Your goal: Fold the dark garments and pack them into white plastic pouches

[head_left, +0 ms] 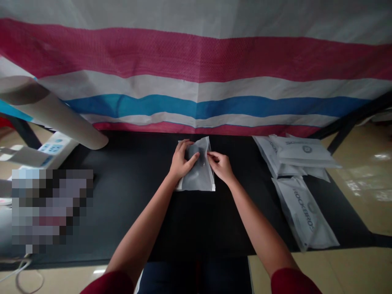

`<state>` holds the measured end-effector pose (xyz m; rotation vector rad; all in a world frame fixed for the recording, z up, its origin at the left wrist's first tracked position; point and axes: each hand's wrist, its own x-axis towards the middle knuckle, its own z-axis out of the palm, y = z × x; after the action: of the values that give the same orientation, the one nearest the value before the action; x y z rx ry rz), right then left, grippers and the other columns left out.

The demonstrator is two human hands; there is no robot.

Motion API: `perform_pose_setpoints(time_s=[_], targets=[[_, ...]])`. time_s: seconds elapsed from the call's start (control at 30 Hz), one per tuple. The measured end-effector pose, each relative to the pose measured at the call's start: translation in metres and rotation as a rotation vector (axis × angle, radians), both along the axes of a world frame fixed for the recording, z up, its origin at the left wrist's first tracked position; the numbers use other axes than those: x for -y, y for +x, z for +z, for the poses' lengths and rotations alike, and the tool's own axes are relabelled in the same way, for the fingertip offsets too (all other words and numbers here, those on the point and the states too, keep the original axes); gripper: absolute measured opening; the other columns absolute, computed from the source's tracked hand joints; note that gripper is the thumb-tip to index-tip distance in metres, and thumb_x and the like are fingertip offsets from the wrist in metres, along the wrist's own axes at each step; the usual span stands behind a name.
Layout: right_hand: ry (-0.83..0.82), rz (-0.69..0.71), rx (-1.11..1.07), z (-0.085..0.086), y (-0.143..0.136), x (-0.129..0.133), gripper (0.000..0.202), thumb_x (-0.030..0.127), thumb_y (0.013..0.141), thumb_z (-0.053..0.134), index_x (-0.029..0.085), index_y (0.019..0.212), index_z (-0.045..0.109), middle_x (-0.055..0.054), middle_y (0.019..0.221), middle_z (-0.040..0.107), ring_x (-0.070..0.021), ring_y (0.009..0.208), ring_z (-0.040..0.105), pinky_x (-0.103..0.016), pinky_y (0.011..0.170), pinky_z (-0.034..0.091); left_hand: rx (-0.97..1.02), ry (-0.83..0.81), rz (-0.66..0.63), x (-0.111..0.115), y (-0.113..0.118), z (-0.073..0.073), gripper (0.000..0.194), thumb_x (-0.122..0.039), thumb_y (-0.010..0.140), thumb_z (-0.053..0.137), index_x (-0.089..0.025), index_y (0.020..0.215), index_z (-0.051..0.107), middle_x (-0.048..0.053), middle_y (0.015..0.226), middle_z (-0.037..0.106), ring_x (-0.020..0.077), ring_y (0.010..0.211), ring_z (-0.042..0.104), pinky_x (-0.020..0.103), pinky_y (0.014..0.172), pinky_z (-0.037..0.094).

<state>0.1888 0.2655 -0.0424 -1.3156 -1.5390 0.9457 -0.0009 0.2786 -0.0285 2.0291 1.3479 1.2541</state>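
A frosted bag (196, 181) lies flat at the centre of the frame on the black table (131, 196), touching both hands; its long axis seems to run from the top of the frame toward the bottom, and its pale closure edge forms the right side, with what looks like a small slider (213, 188) at the lower right corner; that edge is the relation that matters most, since it faces the right hand (221, 166), clearly the nearer hand to it, and runs roughly across the line of the reaching fingers; the right thumb and forefinger are pressed together, apparently pinching the edge above its middle, so the bag extends leftward from those fingertips and the slider sits below them; the left hand (180, 161) rests over the bag's left part, thumb spread away from the fingers, most of the bag lying to the right of and below that thumb; a darker patch shows through the film, though I cannot tell what it is; well apart, at the right of the frame, lie a pile of bags (306, 153) and, just below it, a lettered bag (306, 216).
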Motion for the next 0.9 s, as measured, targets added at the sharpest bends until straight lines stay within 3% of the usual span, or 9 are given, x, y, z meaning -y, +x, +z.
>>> perform_pose_setpoints(time_s=[0.23,0.43,0.57,0.77,0.9], targets=[[-0.066,0.016,0.006,0.003,0.003,0.001,0.034,0.045,0.085,0.059,0.017,0.098,0.073,-0.009,0.083,0.072,-0.0207,0.070,0.065,-0.029,0.061,0.051,0.011,-0.079,0.010,0.006,-0.001,0.004,0.034,-0.036,0.086,0.051,-0.021,0.116,0.054,0.010,0.129,0.055,0.0269,0.126,0.051,0.047,0.107,0.041],[-0.119,0.040,-0.026,0.006,0.004,0.004,0.037,0.050,0.084,0.062,0.016,0.092,0.073,-0.006,0.077,0.066,-0.0169,0.067,0.060,-0.024,0.055,0.045,0.016,-0.119,0.007,0.005,-0.002,0.003,0.034,-0.038,0.086,0.051,-0.022,0.116,0.052,0.010,0.128,0.056,0.0258,0.124,0.052,0.046,0.107,0.042],[-0.110,0.068,0.070,0.013,0.003,0.004,0.033,0.048,0.086,0.060,0.017,0.089,0.073,-0.005,0.079,0.065,-0.0162,0.066,0.059,-0.025,0.054,0.043,0.024,-0.135,-0.016,0.003,-0.003,0.006,0.032,-0.039,0.087,0.052,-0.023,0.114,0.053,0.010,0.128,0.056,0.0257,0.124,0.052,0.046,0.108,0.042],[-0.047,0.131,0.328,0.024,-0.002,0.006,0.030,0.045,0.073,0.075,0.021,0.091,0.071,-0.007,0.090,0.070,-0.0231,0.080,0.066,-0.032,0.072,0.051,-0.042,-0.113,-0.142,0.009,-0.001,0.010,0.033,-0.036,0.092,0.047,-0.022,0.121,0.052,0.011,0.133,0.052,0.0265,0.132,0.045,0.047,0.112,0.038],[-0.024,0.181,0.377,0.025,-0.001,0.010,0.031,0.040,0.073,0.076,0.022,0.097,0.070,-0.008,0.098,0.069,-0.0256,0.090,0.066,-0.035,0.080,0.051,-0.165,-0.086,-0.190,0.013,0.002,0.012,0.037,-0.034,0.095,0.041,-0.020,0.129,0.048,0.013,0.136,0.050,0.0276,0.136,0.039,0.050,0.115,0.032]])
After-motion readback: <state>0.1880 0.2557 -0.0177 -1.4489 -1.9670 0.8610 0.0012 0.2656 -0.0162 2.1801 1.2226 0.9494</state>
